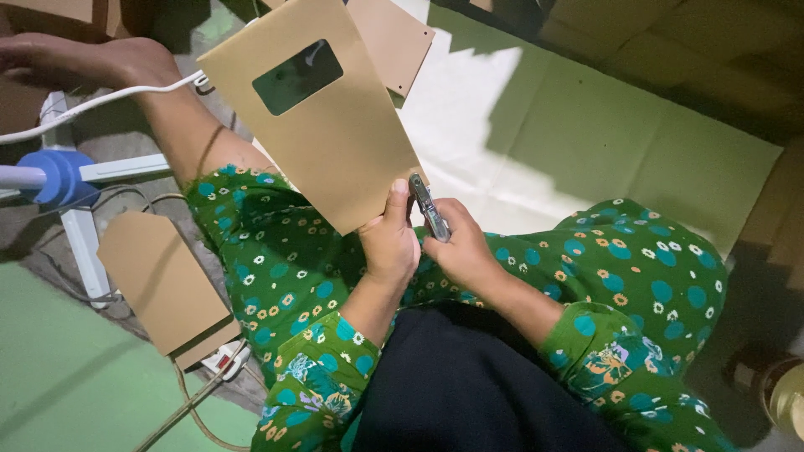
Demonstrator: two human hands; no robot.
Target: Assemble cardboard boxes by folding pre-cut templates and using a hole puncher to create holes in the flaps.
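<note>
Left hand: we see our left hand point(389, 243) gripping the lower edge of a brown paper bag with a window point(314, 109), thumb on its face.
Right hand: our right hand point(456, 251) is closed around a metal stapler point(429, 207).
Stapler: its tip touches the bag's lower corner, just beside the left thumb.
Nearby: another brown bag point(163, 280) lies far left of the hands, near a white cable point(92, 105).

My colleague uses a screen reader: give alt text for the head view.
Left hand holds a tan windowed paper bag by its corner while the right hand grips a metal stapler at that edge, above green floral trousers.
</note>
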